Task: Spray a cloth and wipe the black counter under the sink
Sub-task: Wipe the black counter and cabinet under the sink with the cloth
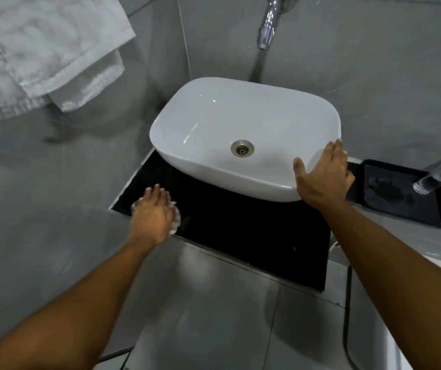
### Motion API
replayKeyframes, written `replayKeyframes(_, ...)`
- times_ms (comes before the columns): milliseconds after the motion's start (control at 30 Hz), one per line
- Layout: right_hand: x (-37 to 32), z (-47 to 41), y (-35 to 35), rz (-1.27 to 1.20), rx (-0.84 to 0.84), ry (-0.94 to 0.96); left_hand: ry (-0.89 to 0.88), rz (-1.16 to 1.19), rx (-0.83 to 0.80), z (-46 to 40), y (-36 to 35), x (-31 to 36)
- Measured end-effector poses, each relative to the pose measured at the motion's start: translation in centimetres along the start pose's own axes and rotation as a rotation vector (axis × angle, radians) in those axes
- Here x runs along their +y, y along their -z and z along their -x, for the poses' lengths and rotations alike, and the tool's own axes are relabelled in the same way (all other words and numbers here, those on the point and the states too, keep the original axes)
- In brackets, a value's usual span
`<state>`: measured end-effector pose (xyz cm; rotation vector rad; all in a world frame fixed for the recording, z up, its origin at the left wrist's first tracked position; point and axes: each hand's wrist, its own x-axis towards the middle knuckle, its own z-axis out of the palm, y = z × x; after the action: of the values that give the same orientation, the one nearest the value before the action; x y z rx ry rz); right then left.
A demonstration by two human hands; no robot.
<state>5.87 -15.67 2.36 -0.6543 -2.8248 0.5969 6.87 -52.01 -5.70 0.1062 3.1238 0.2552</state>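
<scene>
A white vessel sink (214, 116) sits on a glossy black counter (254, 236). My left hand (151, 214) presses flat on a small pale cloth (176, 222) at the counter's left front corner; only the cloth's edges show around my fingers and palm. My right hand (323, 174) rests spread on the sink's right front rim, holding nothing. No spray bottle is in view.
A chrome tap (268, 22) juts from the grey tiled wall above the sink. A grey towel (40, 49) hangs at the upper left. To the right lies a black tray (401, 198) with a second chrome spout (438, 172) over it. Grey floor tiles lie below.
</scene>
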Motion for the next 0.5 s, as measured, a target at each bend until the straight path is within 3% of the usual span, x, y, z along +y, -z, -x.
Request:
replayKeyframes(67, -0.2, -0.2, -0.2, 0.004, 0.022, 0.002, 0.05, -0.033, -0.004, -0.3, 0.3, -2.1)
replayKeyframes(167, -0.4, -0.2, -0.4, 0.03, 0.032, 0.002, 0.099, -0.037, 0.017, -0.1, -0.1, 1.6)
replayKeyframes(233, -0.3, -0.2, -0.2, 0.043, 0.035, 0.011, -0.032, 0.006, 0.019, 1.8, -1.1, 7.3)
replayKeyframes(367, -0.4, -0.1, 0.2, 0.054, 0.03, 0.026, -0.511, 0.144, -0.046, 8.2, -4.4, 19.2)
replayKeyframes(500, -0.1, -0.5, 0.1, 0.069, 0.037, 0.043, -0.569, 0.256, -0.056, 7.3, -4.9, 18.4)
